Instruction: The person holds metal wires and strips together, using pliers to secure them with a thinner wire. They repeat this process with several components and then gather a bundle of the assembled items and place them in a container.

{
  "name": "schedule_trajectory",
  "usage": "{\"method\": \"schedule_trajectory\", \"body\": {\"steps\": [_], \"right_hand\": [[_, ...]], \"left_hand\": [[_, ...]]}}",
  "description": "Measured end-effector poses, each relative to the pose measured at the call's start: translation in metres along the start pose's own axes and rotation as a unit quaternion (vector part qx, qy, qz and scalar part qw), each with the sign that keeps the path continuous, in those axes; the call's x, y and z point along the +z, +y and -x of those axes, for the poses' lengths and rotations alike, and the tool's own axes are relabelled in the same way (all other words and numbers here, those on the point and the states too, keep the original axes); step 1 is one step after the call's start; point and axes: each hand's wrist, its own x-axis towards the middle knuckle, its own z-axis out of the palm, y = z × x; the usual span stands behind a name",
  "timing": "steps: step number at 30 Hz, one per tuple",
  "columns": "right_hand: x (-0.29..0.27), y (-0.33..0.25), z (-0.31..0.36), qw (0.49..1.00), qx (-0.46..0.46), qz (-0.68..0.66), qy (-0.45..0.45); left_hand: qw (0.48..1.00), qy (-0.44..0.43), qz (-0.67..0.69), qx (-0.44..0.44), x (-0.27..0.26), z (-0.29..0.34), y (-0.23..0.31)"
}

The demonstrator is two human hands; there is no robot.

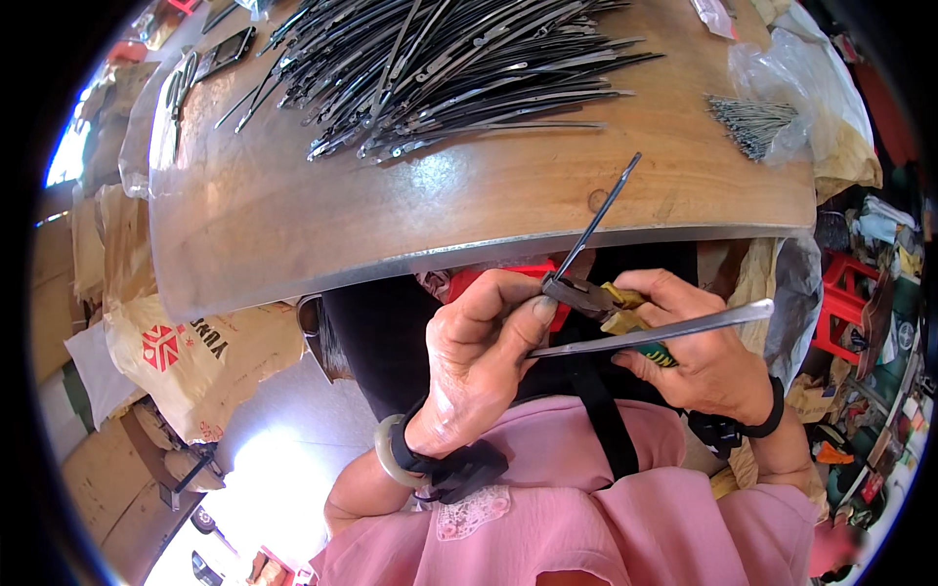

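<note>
My left hand [479, 342] pinches thin metal pieces between thumb and fingers, just past the table's near edge. One is a dark narrow rod [608, 205] that slants up to the right over the tabletop. A flat silver strip [684, 326] runs from the same hand to the right, passing in front of my right hand [699, 356]. That hand is wrapped round the yellow and green handles of pliers [584, 296]. The pliers' dark jaws meet the rod's lower end by my left fingertips. Whether they bite on it is hard to see.
A pile of long dark metal strips [440, 83] covers the far part of the wooden table [489, 190]. Scissors [178, 93] and a phone [225, 54] lie far left. A bundle of thin wires [747, 125] sits in clear plastic at right. A red stool [840, 308] stands beyond.
</note>
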Motion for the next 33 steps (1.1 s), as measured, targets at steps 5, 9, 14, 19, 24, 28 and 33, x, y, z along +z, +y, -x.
{"method": "schedule_trajectory", "body": {"steps": [5, 9, 14, 19, 24, 28, 33], "right_hand": [[0.014, -0.003, -0.005, 0.996, -0.043, 0.063, -0.046], [0.020, -0.002, -0.026, 0.995, -0.074, 0.069, -0.018], [0.029, -0.013, -0.048, 0.996, -0.023, -0.057, 0.068], [0.057, -0.023, -0.053, 0.986, 0.003, -0.118, 0.114], [0.066, -0.021, -0.049, 0.987, -0.010, -0.114, 0.109], [0.062, -0.021, -0.045, 0.984, 0.007, -0.114, 0.134], [0.064, -0.016, -0.051, 0.985, 0.003, -0.089, 0.146]], "left_hand": [[0.999, 0.050, 0.013, -0.012, -0.010, 0.010, -0.011], [0.996, 0.081, 0.004, 0.037, -0.016, 0.001, 0.003], [0.974, 0.039, 0.222, 0.031, -0.033, -0.013, 0.011], [0.910, 0.103, 0.401, 0.023, -0.027, -0.028, 0.013], [0.905, 0.059, 0.421, 0.024, -0.027, -0.032, 0.008], [0.905, 0.062, 0.420, 0.030, -0.023, -0.037, 0.004], [0.900, 0.056, 0.432, 0.002, -0.013, -0.037, 0.005]]}}
